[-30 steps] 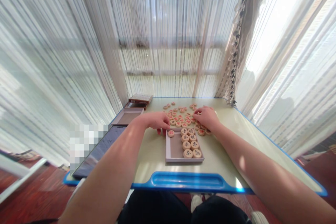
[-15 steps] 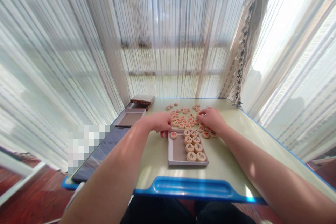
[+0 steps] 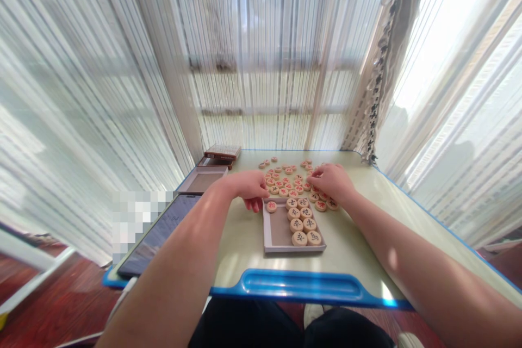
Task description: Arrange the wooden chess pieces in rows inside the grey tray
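Note:
My left hand (image 3: 252, 187), fingers curled, is at the far left corner of a shallow cardboard box (image 3: 267, 235). Whether it grips the rim or a piece is hidden. Inside the box, round wooden xiangqi pieces with black characters (image 3: 297, 225) stand in two columns along the right side. One red-lettered xiangqi piece (image 3: 271, 206) lies alone in the far left corner. Beyond the box, my right hand (image 3: 332, 181) reaches into the loose xiangqi pieces (image 3: 285, 185), its fingers bent together at the pile's right side. What its fingertips hold cannot be made out.
A second shallow box (image 3: 203, 179) lies at the left, before a stacked brown box (image 3: 222, 151). A dark tablet-like slab (image 3: 161, 234) lies at the table's left edge. The table (image 3: 367, 217) has a blue rim with a trough (image 3: 302, 284). Striped curtains (image 3: 261, 38) hang behind.
The view has shifted slightly, so the table sits a little higher in the picture. Both hands keep nearly the same places, and the pieces in the box are unchanged.

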`<state>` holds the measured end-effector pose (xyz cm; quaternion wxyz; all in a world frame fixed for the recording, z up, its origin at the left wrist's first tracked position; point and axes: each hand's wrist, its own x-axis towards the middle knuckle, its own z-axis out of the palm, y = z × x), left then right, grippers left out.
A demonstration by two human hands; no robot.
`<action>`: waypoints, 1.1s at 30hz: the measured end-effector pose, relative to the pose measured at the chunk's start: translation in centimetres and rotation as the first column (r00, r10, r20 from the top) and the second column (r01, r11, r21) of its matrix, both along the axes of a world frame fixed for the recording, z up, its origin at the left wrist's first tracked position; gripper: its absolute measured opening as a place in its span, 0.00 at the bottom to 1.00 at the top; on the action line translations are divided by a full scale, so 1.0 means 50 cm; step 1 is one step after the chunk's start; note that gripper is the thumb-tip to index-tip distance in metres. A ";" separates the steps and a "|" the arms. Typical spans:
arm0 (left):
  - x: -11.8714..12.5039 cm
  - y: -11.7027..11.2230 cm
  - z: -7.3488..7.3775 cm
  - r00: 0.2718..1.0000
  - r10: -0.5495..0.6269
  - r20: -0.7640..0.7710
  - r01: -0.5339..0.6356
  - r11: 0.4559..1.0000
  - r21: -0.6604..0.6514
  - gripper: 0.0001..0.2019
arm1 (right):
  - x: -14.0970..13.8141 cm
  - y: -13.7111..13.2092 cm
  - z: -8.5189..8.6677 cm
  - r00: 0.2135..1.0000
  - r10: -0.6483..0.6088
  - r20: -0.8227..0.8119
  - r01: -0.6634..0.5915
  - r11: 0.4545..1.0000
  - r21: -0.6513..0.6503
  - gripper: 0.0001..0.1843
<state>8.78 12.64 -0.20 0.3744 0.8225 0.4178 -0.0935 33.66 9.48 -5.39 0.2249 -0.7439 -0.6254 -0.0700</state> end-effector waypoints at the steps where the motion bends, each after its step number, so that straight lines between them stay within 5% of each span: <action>1: -0.002 0.001 0.000 1.000 0.007 -0.001 -0.007 1.000 -0.009 0.09 | -0.004 -0.004 0.005 0.999 0.025 -0.023 -0.024 0.999 0.031 0.14; 5: -0.009 0.011 -0.003 0.999 0.034 0.001 -0.033 0.999 -0.036 0.10 | -0.048 -0.046 0.041 0.917 0.355 -0.183 -0.339 0.934 0.114 0.15; 8: -0.009 0.017 -0.007 0.998 0.047 0.028 -0.047 0.999 -0.023 0.11 | -0.103 -0.091 0.066 0.776 0.617 -0.132 -0.605 0.787 0.123 0.12; 11: -0.007 0.018 -0.009 0.996 0.077 0.037 -0.078 0.997 0.012 0.10 | -0.151 -0.120 0.072 0.675 0.737 -0.032 -0.736 0.676 0.035 0.08; 23: -0.002 0.019 -0.012 0.996 0.092 -0.012 -0.090 0.991 0.102 0.11 | -0.195 -0.128 0.051 0.694 0.716 0.070 -0.707 0.697 -0.119 0.09; 33: -0.003 0.021 -0.016 0.995 0.086 -0.058 -0.076 0.986 0.148 0.09 | -0.185 -0.125 0.048 0.733 0.675 0.082 -0.668 0.738 -0.093 0.11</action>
